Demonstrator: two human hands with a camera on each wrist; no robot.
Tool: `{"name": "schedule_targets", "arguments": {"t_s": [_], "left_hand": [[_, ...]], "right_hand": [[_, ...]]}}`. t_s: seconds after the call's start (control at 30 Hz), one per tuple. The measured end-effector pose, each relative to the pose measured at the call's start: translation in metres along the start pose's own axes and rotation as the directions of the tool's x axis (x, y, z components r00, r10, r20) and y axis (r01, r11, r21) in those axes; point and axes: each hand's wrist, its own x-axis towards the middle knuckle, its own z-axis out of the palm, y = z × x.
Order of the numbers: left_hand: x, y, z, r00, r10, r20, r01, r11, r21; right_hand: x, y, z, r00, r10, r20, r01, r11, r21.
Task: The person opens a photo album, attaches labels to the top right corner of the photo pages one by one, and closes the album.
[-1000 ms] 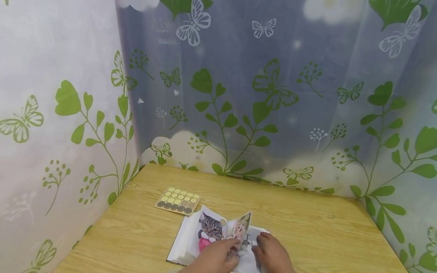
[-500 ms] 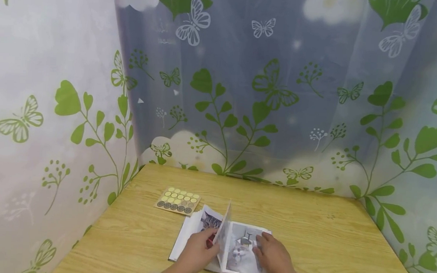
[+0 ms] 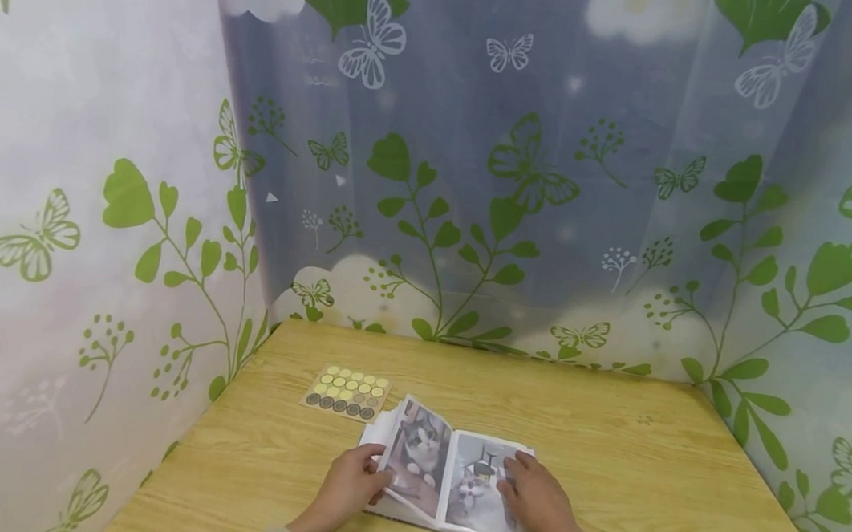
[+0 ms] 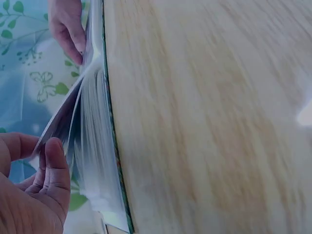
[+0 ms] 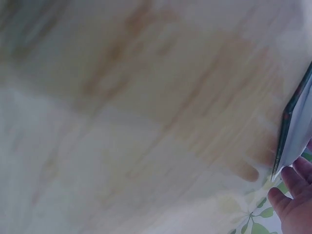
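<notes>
Glossy paper album [image 3: 451,476] on smooth light wooden table [image 3: 605,436].

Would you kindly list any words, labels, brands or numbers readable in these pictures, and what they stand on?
None can be read.
Photo album: cat pictures only, no captions visible.
Sticker sheet: plain coloured dots, no lettering.
Curtain: butterflies and leaves, no lettering.
Both wrist views: too blurred to show any print.

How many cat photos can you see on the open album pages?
2: one on the left page held by the left hand, one on the right page under the right hand. Others may be hidden.
</notes>
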Motion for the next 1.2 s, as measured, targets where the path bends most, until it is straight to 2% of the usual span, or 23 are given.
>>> {"name": "schedule_targets", "arguments": {"t_s": [0.53,0.8,1.0,1.2], "left_hand": [[-0.002,-0.018,-0.01,0.999,-0.035,0.01,0.033,0.993,0.112],[-0.002,-0.022,-0.01,1.0,-0.015,0.005,0.014,0.984,0.178],[-0.001,-0.022,-0.011,1.0,-0.021,0.004,0.019,0.967,0.256],[0.0,-0.017,-0.016,0.997,-0.077,-0.012,0.075,0.911,0.405]], "right_hand": [[0.002,0.0,0.0,0.999,0.029,0.035,-0.03,0.999,0.027],[0.003,0.001,0.002,0.996,0.06,0.062,-0.062,0.997,0.035],[0.003,0.001,0.003,0.996,0.064,0.066,-0.066,0.997,0.03],[0.004,-0.001,0.002,0.993,0.079,0.09,-0.081,0.996,0.027]]}}
